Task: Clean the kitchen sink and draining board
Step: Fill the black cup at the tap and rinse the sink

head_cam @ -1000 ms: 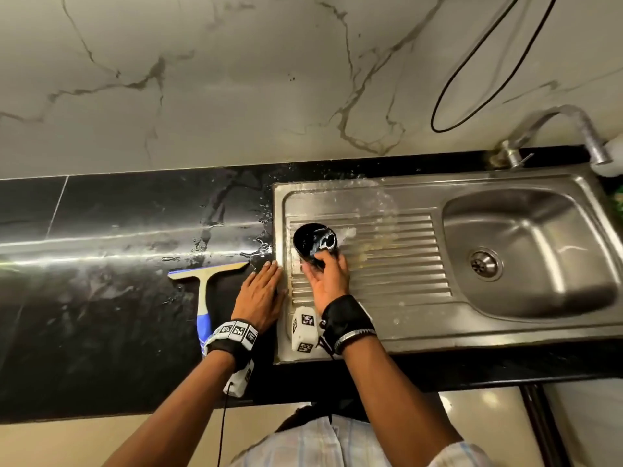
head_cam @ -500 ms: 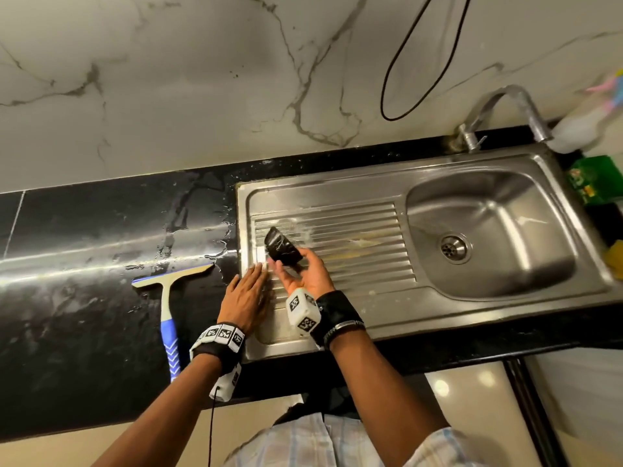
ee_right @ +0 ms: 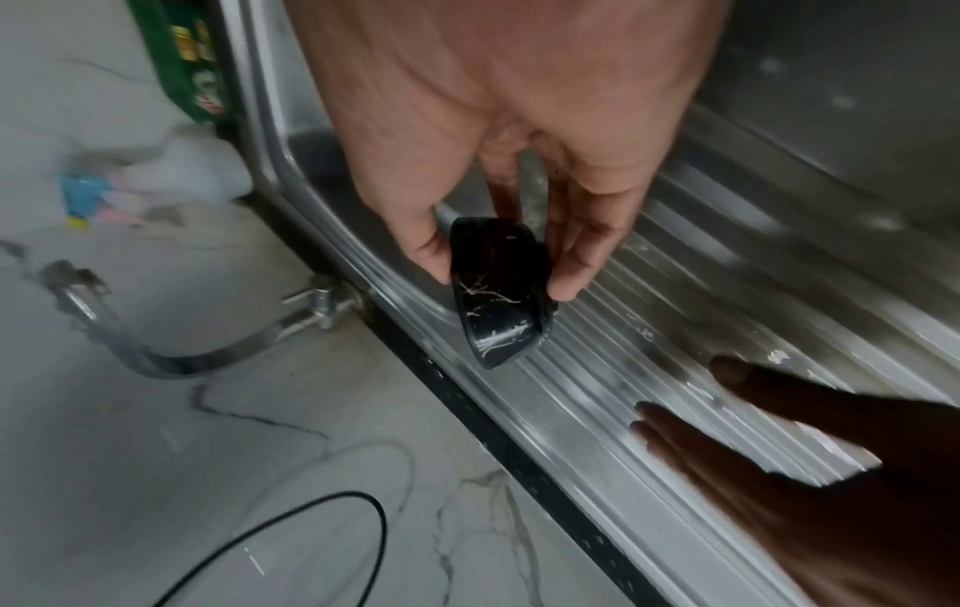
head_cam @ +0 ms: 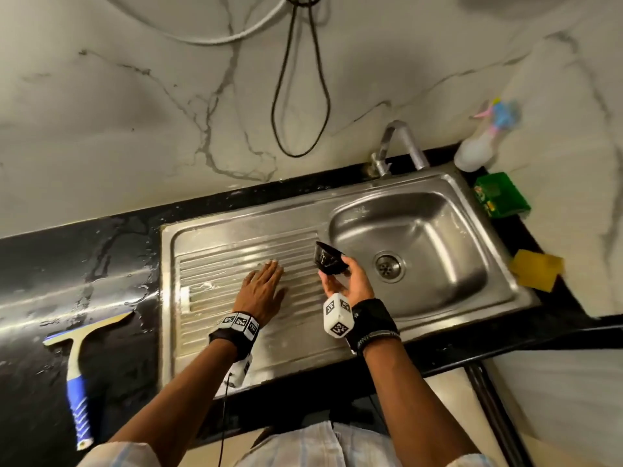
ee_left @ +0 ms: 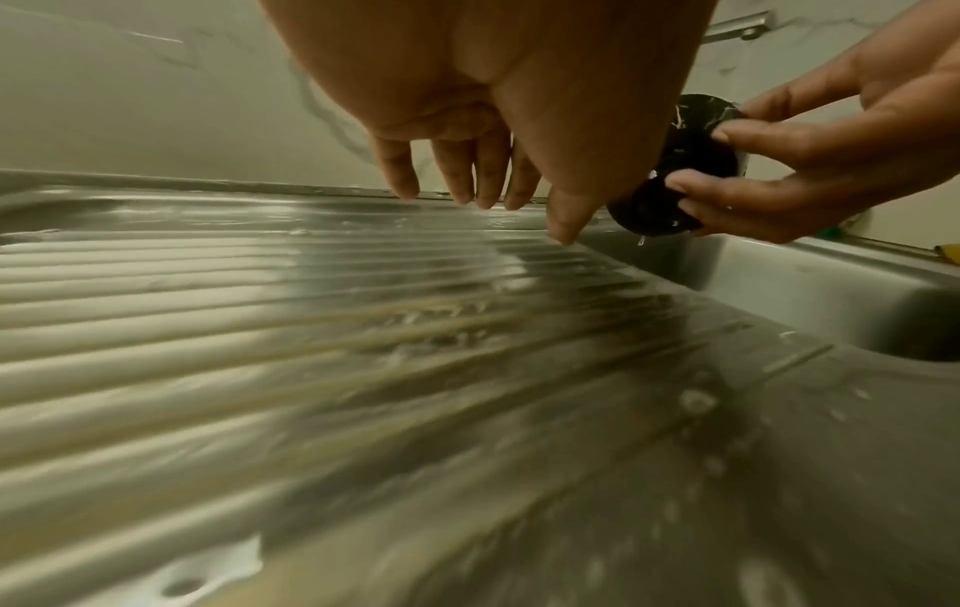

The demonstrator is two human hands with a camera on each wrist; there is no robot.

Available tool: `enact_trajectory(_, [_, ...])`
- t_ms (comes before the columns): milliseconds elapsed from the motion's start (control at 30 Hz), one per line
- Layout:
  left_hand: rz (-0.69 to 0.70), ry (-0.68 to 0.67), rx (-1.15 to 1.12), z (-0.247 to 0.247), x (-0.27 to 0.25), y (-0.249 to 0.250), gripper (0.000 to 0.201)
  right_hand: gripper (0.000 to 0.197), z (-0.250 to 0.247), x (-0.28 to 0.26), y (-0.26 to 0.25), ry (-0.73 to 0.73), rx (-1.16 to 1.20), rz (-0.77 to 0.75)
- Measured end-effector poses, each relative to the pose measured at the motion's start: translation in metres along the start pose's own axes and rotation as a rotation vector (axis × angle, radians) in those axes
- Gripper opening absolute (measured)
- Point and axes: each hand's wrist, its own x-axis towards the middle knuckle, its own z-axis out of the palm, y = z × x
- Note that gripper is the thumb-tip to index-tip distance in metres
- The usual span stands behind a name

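A steel sink [head_cam: 438,230] has a ribbed draining board [head_cam: 215,264] on its left, wet with pale streaks. My right hand [head_cam: 340,278] holds a small black bowl [head_cam: 328,259] with white veins, tipped on its side over the seam between board and basin. Thumb and fingers pinch the black bowl [ee_right: 499,295] by its rim, and water drips from the black bowl [ee_left: 675,172]. My left hand [head_cam: 264,284] lies flat on the ribs with straight fingers [ee_left: 462,180] spread over the draining board [ee_left: 260,328].
A blue-handled squeegee [head_cam: 79,369] lies on the wet black counter [head_cam: 67,264] at the left. Behind the basin stands the tap [head_cam: 397,146]. At the right are a spray bottle [head_cam: 482,143], a green packet [head_cam: 502,195] and a yellow sponge [head_cam: 536,269].
My right hand has lifted the bowl off the draining board's left part and carried it right, tipped, to the basin's edge. My left hand slid from the counter edge onto the ribs.
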Motion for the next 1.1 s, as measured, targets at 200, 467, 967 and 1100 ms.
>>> enact_trajectory(200, [0.136, -0.009, 0.046, -0.021, 0.086, 0.075, 0.058, 0.024, -0.037, 0.002, -0.091, 0.081, -0.125, -0.134])
enact_trajectory(467, [0.263, 0.057, 0.033, -0.066, 0.219, 0.165, 0.052, 0.032, -0.053, 0.012, -0.179, 0.008, -0.216, -0.362])
enact_trajectory(967, [0.233, 0.039, 0.173, -0.134, 0.341, 0.220, 0.025, 0.042, -0.013, 0.059, -0.229, -0.097, -0.303, -0.347])
enact_trajectory(1100, [0.278, 0.076, 0.052, -0.122, 0.342, 0.207, 0.026, 0.042, -0.007, 0.067, -0.231, -0.105, -0.281, -0.352])
